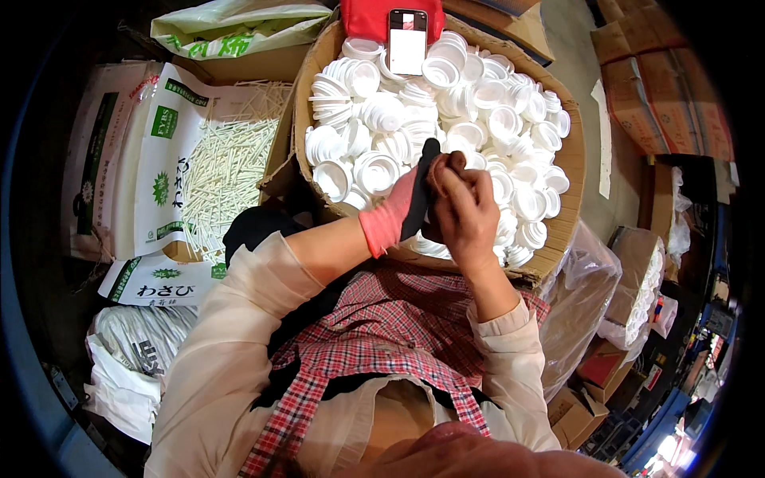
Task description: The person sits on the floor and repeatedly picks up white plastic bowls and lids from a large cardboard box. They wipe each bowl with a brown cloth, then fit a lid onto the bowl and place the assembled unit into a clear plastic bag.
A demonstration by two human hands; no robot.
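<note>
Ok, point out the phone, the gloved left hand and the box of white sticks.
phone (407,46), head view, on its lit screen.
gloved left hand (402,207), head view, on the pink back of the glove.
box of white sticks (223,163), head view, on the heap of sticks.

My left hand (410,195), gloved pink and black, met my bare right hand (466,211) in front of me, right fingers (454,171) curled, both forearms raised.
</note>
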